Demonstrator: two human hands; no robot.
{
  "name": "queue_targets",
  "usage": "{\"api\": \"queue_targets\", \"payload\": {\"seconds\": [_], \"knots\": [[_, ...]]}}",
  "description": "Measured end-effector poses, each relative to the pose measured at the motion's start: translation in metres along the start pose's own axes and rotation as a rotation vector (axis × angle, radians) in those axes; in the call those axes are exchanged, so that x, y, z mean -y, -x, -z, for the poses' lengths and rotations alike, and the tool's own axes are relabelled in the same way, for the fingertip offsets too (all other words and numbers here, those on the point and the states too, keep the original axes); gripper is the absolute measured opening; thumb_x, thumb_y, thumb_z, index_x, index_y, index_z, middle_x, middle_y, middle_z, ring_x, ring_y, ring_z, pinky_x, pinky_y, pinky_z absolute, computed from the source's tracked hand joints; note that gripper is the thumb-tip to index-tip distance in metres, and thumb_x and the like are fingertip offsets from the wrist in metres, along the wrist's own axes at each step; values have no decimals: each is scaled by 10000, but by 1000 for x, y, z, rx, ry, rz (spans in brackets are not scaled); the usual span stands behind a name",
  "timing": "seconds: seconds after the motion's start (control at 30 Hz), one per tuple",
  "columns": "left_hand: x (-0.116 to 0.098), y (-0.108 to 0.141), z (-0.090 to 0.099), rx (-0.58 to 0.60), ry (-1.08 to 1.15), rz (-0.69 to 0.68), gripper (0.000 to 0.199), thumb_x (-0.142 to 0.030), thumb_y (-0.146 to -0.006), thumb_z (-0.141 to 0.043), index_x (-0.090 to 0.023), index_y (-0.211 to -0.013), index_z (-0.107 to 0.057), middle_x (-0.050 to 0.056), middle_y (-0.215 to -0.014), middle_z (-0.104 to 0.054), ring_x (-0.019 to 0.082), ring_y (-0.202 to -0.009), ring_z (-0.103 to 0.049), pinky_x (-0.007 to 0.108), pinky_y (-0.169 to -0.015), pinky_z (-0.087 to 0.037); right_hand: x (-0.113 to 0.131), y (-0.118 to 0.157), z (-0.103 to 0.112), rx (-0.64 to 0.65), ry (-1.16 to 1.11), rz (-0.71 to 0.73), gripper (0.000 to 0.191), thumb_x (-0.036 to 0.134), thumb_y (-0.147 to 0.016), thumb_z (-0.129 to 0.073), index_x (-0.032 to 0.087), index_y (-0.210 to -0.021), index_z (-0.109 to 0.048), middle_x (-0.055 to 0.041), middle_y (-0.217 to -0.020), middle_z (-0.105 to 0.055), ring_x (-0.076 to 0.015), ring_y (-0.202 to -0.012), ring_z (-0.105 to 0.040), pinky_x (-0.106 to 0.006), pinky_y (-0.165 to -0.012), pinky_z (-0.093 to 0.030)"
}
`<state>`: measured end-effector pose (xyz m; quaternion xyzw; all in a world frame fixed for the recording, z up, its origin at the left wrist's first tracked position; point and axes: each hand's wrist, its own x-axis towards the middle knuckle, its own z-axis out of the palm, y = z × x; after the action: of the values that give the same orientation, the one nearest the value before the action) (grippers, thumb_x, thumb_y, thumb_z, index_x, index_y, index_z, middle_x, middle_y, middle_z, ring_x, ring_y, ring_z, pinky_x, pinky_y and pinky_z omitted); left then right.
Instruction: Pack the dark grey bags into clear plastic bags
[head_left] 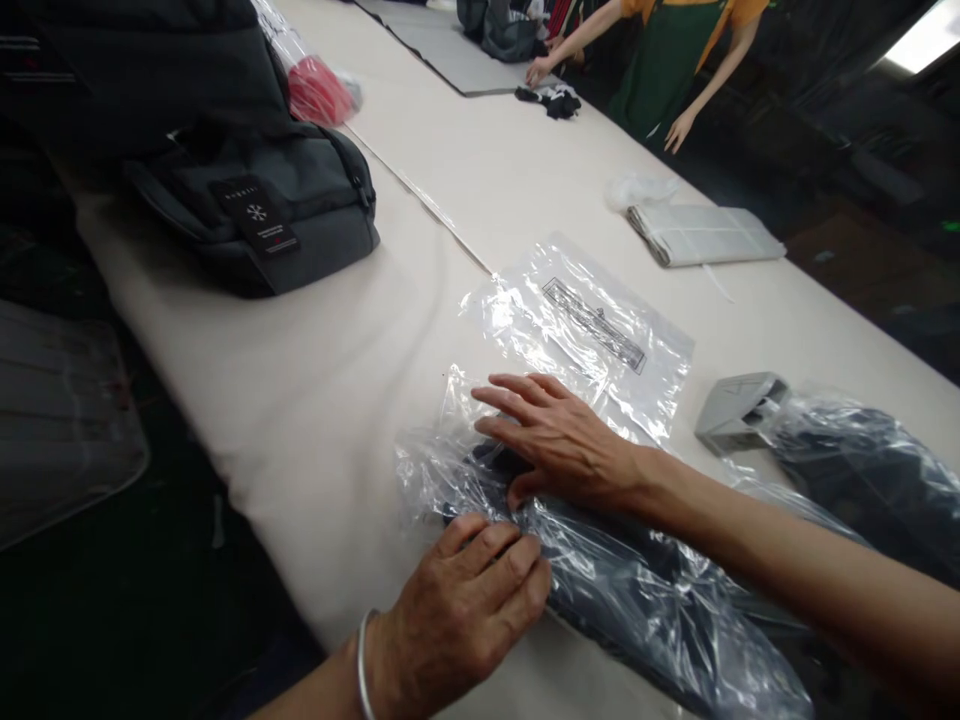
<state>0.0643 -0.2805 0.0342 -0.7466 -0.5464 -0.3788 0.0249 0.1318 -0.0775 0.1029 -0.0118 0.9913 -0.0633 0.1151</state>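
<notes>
A dark item in a clear plastic bag [637,590] lies at the lower right of the table. My left hand [469,605], with a silvery bangle on its wrist, has its fingers curled over the bag's near edge, closed on the plastic. My right hand [559,440] rests over the top end of the same bag, fingers spread. Just beyond it lies a flat, clear plastic bag with a printed box [592,320]. Another dark item in clear plastic [870,480] is at the right, beside a grey tape dispenser [739,410].
A dark bag with a black tag [315,205] stands on the table [300,360] at the left, near a red item in plastic [319,90]. Folded grey-white sheets [709,235] lie near the far edge. A person in a green apron [667,70] stands across the table.
</notes>
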Motion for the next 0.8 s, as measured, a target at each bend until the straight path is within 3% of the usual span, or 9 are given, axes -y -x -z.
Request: {"api": "queue_targets", "payload": {"seconds": [0.07, 0.17, 0.3, 0.47, 0.6, 0.7, 0.8], "knots": [[1, -1, 3, 8, -8, -6, 255, -121, -963, -461, -170, -1100, -671, 28, -1148, -702, 165, -1066, -597, 344, -955, -455, -14, 5, -7, -65, -108, -68, 935, 658, -669, -757, 202, -1410, -416, -165, -1565, -300, -369, -1442, -219, -576, -1147, -232], [1, 0, 3, 13, 1, -11, 256, -119, -959, -467, -177, -1099, -674, 22, -1156, -701, 169, -1062, -595, 357, -975, -454, -21, 14, -16, -94, -269, -151, 1086, 728, -637, -721, 232, -1501, -288, -165, -1598, -226, -363, -1473, -156, -599, -1166, -195], [1, 1, 1, 3, 39, 8, 254, -105, -951, -477, -180, -1089, -677, 21, -1146, -701, 170, -1072, -583, 402, -1084, -393, -15, 22, -22, -65, -300, -187, 1007, 608, -694, -770, 263, -1510, -292, -131, -1607, -221, -352, -1487, -108, -605, -1192, -103], [2, 3, -2, -8, 138, 53, 271, -65, -914, -495, -168, -1101, -663, 51, -1126, -680, 172, -1099, -575, 404, -1127, -371, -17, 28, -19, -3, -534, -273, 1025, 638, -715, -736, 299, -1535, -222, -97, -1622, -185, -330, -1482, -159, -546, -1185, -234], [7, 12, -6, 28, 175, 109, 313, -235, -933, -559, -151, -1234, -580, 104, -1205, -629, 208, -1217, -525, 415, -1124, -391, -20, 34, -24, -4, -613, -341, 970, 621, -705, -754, 255, -1499, -334, -126, -1595, -263, -332, -1469, -207, -542, -1198, -186], [20, 23, -6, 35, 217, 197, 457, -421, -970, -468, -149, -1336, -495, 134, -1293, -577, 223, -1265, -498, 391, -1087, -436, -33, 59, -31, -141, -804, -484, 756, 588, -842, -635, 315, -1483, -344, -73, -1576, -327, -283, -1428, -325, -513, -1168, -277], [46, 25, -7, 22, 280, 451, 455, -451, -971, -435, -225, -1364, -477, 112, -1412, -499, 246, -1326, -452, 452, -1122, -392, -50, 113, -44, -366, -910, -800, 612, 559, -898, -570, 315, -1437, -411, -72, -1519, -423, -283, -1367, -421, -519, -1129, -331]]}}
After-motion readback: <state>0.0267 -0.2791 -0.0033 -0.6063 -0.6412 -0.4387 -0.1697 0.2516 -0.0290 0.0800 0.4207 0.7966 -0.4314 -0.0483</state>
